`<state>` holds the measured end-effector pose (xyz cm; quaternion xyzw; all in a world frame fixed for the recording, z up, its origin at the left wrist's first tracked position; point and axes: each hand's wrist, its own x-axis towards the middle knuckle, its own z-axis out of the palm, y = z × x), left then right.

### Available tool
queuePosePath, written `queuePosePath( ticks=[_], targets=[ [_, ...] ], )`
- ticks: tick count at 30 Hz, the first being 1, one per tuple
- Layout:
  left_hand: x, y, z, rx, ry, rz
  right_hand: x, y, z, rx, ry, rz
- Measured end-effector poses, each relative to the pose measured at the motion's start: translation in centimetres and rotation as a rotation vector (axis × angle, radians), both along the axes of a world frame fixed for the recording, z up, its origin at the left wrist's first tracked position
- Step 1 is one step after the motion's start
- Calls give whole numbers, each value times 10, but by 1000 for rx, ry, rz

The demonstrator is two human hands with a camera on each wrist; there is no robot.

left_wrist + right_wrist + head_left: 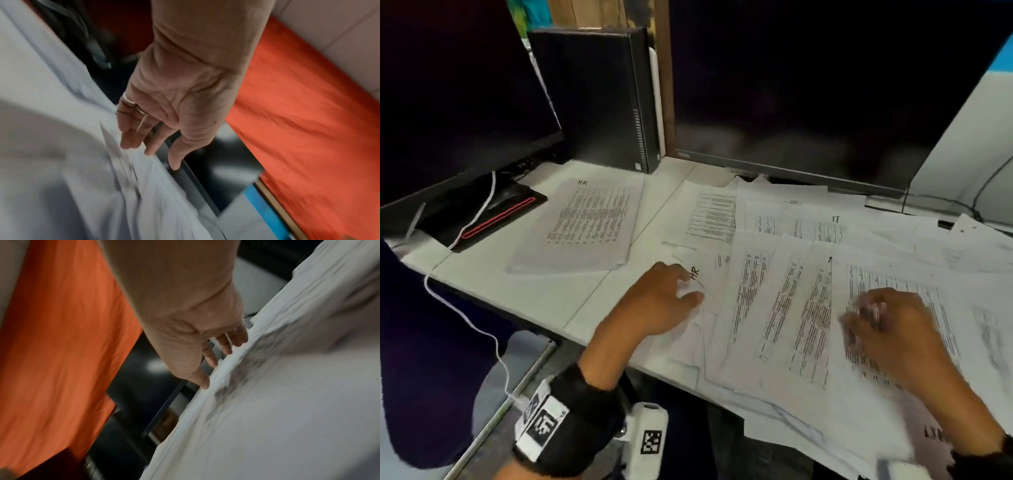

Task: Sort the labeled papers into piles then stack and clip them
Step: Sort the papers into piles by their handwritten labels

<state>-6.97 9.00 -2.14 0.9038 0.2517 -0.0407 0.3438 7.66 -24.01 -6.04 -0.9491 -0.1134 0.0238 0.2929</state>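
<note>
Fingers of the left hand (657,301) lie loosely spread, tips on a thin white printed sheet marked HR (697,277) at the near desk edge. To the right, the right hand (887,329), blurred, fingers relaxed, presses fanned loose papers (784,301). One flat HR pile (582,222) sits far left on the white desk (517,294).

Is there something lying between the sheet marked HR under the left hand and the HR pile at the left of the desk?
Nothing visible. The left hand rests on the HR sheet; between it and the HR pile only bare desk shows.
</note>
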Motion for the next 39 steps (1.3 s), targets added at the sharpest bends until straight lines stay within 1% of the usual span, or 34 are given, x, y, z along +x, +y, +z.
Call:
queuePosePath(
  ticks=[2,3,5,6,7,11,13,15,18,19,20,22,23,24,26,28,29,31,32,34,36,39],
  targets=[
    [17,-36,-8,29,56,-98,7,-36,-7,-147,19,-169],
    [23,-49,-13,71,114,-135,8,-52,-8,-204,46,-226],
    [31,-70,-18,147,195,-176,0,-71,2,-241,74,-273],
    [34,-78,-19,164,215,-174,-5,-75,8,-213,75,-262],
    [37,-84,-20,165,222,-161,-8,-80,6,-147,74,-251],
    [43,-94,-21,163,185,-89,-15,-80,-5,145,122,-205],
    [46,-95,-24,196,170,-77,-16,-74,-6,232,126,-173],
    [45,-97,-27,154,118,-80,-16,-68,-10,289,173,-139],
    [41,-105,-33,31,6,-136,-24,-58,-9,294,244,-34],
    [39,-108,-35,-34,-41,-135,-24,-58,-13,297,243,-43],
    [38,-111,-36,-109,-75,-120,-25,-59,-14,257,184,-81],
    [37,-114,-37,-215,-109,-75,-23,-67,-15,88,44,-165],
    [37,-114,-37,-238,-103,-56,-20,-71,-17,39,31,-201],
    [37,-114,-37,-257,-96,-48,-20,-72,-16,49,52,-213],
    [38,-115,-40,-301,-90,-63,-21,-70,-11,179,92,-171],
    [37,-118,-40,-345,-69,-100,-23,-59,-4,299,192,-117],
    [37,-119,-42,-330,-63,-116,-24,-51,-2,334,257,-96],
    [39,-120,-43,-231,-68,-143,-23,-39,1,413,331,-90],
    [40,-119,-44,-185,-79,-148,-21,-33,3,438,327,-89],
    [39,-115,-44,-173,-67,-160,-16,-24,3,425,299,-118],
    [38,-110,-47,-223,-60,-188,-11,-18,1,420,305,-130],
    [36,-108,-48,-302,-113,-195,-6,-10,-7,491,338,-127]
  ],
)
